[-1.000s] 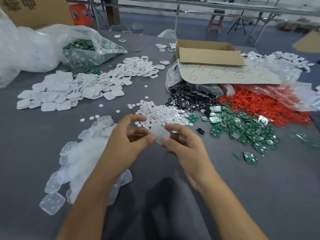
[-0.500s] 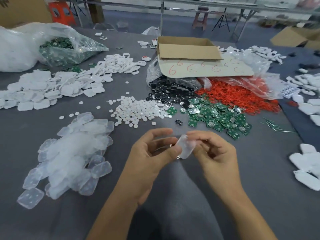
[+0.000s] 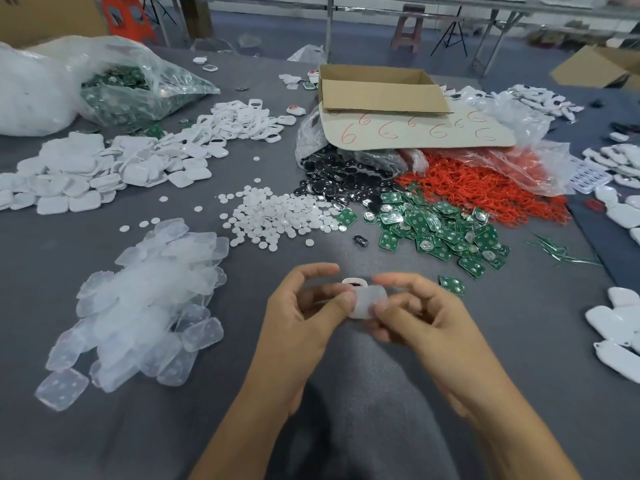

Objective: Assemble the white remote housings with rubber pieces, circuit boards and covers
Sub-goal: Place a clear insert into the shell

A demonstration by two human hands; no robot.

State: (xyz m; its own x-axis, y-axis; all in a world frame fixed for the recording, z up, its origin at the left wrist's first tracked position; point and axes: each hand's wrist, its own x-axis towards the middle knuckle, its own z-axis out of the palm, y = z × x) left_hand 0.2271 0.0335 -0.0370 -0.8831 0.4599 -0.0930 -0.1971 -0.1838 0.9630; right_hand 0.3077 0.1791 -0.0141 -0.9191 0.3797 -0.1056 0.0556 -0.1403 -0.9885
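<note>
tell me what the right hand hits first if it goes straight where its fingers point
The right hand points left, so past the rubber piece it pinches it would likely meet the left hand; depth is unclear.

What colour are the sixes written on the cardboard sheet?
Red sixes, best seen in head view.

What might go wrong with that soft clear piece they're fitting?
The rubber piece, pinched between left hand and right hand, only partly covers the housing; it may seat crooked or slip out. A stray board lies close by the right hand and could be knocked away.
</note>
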